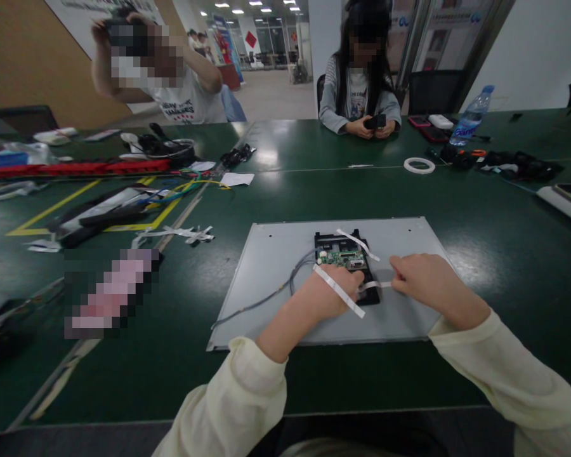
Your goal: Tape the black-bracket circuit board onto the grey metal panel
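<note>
A green table (314,190) bears a grey panel (276,254). The left hand (330,292) rests curled on the panel's black module (326,241), below its green board (342,257). I cannot tell whether it grips anything. The right hand (421,279) pinches one end of a white strip (375,285), which runs across the module to the left fingers. A grey cable (266,298) trails leftward.

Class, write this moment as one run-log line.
left hand: on black module | right hand: pinching tape strip | base: grey panel
</note>
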Motion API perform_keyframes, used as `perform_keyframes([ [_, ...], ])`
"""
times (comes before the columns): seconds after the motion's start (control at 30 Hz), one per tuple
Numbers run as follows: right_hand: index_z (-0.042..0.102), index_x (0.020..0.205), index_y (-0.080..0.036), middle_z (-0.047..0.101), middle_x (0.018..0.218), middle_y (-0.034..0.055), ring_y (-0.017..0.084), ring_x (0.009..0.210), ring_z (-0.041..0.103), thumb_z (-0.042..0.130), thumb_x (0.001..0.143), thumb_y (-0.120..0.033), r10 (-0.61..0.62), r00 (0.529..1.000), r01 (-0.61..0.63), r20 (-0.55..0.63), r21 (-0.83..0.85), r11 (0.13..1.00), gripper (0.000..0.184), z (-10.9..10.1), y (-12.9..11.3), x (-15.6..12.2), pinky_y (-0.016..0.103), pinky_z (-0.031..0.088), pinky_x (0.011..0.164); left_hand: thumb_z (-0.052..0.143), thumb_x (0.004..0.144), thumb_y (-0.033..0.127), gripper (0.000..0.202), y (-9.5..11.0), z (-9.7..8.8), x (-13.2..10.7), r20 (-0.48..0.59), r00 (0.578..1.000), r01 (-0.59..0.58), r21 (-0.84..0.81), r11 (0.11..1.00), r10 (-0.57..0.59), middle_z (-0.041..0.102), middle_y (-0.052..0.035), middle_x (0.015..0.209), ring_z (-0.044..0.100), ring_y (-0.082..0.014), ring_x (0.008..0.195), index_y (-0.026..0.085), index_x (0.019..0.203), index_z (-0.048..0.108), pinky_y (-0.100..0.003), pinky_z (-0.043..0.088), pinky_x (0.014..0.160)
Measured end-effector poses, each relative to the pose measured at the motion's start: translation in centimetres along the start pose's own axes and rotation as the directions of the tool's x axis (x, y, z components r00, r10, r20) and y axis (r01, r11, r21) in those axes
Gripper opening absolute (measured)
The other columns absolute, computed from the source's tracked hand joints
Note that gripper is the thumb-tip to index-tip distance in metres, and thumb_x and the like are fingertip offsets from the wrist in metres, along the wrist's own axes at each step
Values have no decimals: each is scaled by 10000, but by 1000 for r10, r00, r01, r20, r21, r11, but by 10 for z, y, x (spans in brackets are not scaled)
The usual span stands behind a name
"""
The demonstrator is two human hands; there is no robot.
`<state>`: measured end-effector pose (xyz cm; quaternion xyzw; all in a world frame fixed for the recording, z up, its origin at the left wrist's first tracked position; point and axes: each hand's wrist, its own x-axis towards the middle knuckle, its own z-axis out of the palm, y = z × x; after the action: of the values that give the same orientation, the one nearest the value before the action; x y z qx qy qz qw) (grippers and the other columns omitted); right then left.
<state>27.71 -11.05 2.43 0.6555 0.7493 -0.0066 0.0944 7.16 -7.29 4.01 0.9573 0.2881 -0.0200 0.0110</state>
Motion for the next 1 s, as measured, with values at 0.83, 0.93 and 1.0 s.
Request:
perform_keyframes([
  [0.83, 623, 1108, -151, 646, 992, 70, 158, 897, 567, 653, 791, -67, -441, 284, 714, -852, -119, 690, 330, -3, -41, -15, 301, 503, 745, 479, 847, 254, 179, -8, -3, -1, -97, 990, 102, 37, 994, -98, 649, -63, 677, 653, -227, 658, 158, 974, 563, -302, 471, 591],
  [0.93, 649, 1022, -126, 660, 953, 76, 154, 868, 581, 626, 811, -56, -419, 280, 741, -864, -83, 667, 224, -9, -42, -19, 295, 510, 718, 476, 844, 235, 156, -9, 1, -1, -123, 988, 101, 35, 994, -96, 638, -60, 649, 646, -224, 646, 159, 940, 573, -299, 458, 584],
  [1.0, 653, 1003, -129, 662, 942, 75, 150, 862, 590, 612, 822, -58, -384, 284, 749, -878, -47, 660, 199, -10, -42, -21, 290, 514, 711, 476, 841, 224, 150, -9, 4, -1, -139, 986, 97, 30, 995, -92, 640, -61, 651, 643, -218, 643, 156, 931, 576, -293, 449, 578],
])
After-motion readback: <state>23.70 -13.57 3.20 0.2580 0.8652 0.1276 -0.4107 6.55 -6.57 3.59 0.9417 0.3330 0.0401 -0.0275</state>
